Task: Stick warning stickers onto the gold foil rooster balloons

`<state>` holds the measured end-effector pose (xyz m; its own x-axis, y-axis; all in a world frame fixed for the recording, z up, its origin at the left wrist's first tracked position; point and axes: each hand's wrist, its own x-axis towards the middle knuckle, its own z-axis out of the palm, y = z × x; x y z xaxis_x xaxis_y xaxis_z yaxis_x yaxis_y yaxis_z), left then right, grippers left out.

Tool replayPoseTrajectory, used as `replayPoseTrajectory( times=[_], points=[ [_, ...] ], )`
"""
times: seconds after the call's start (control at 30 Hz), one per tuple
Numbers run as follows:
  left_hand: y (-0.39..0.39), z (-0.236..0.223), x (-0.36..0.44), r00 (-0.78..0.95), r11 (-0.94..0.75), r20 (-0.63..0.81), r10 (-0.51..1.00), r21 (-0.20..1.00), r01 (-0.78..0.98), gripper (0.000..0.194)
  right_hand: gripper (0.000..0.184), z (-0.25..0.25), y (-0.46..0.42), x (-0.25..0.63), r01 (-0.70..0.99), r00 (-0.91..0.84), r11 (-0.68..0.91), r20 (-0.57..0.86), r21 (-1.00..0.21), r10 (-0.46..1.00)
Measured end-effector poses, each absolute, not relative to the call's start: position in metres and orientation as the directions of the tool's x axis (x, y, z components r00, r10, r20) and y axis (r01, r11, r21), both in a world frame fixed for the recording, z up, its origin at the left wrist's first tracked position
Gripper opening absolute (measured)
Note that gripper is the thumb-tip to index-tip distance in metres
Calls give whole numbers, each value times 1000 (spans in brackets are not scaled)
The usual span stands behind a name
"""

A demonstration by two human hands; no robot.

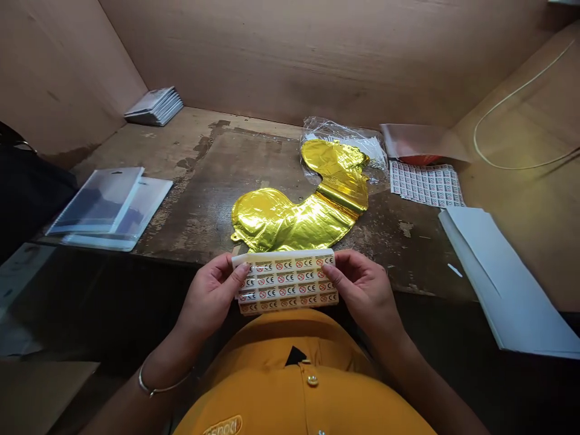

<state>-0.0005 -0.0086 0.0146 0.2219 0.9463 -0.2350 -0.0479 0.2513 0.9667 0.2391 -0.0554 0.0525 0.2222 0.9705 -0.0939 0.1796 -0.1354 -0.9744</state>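
Between my two hands, over the front edge of the table, is a sheet of stickers [290, 280] printed with rows of CE marks and red crossed-out circles. My left hand [212, 293] grips its left edge with the thumb on top. At the right edge, my right hand [365, 287] pinches it the same way. The sheet's lower part curls under. Just beyond it, a shiny gold foil balloon [299, 220] lies flat and curved on the table, its near edge partly hidden by the sheet.
On the worn table [181, 211] lie clear plastic sleeves [109, 202] at left and a stack of folded papers [156, 106] behind. Crinkled clear plastic [317, 127] sits behind the balloon. More sticker sheets [426, 183], white paper sheets [502, 278] and a cord [487, 109] are at right.
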Motion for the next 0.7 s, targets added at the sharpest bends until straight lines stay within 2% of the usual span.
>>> replayPoseTrajectory(
  times=[0.13,0.27,0.4,0.57,0.7],
  points=[
    [-7,27,-3,258,199,-208,944,978,60,38,24,55,-50,235,-9,163,-217,-216,-976,963],
    [-7,27,-3,265,178,-200,943,978,105,43,21,48,-49,228,4,253,-145,-139,-989,957],
    [-10,17,-2,250,186,-216,944,973,139,45,17,43,-52,226,128,355,-41,7,-991,935],
    [-9,13,-2,273,200,-239,932,966,163,45,11,42,-53,232,444,347,72,246,-893,905],
    [-8,14,-4,299,178,-225,927,968,175,42,11,46,-54,236,534,306,156,362,-831,880]
  ],
)
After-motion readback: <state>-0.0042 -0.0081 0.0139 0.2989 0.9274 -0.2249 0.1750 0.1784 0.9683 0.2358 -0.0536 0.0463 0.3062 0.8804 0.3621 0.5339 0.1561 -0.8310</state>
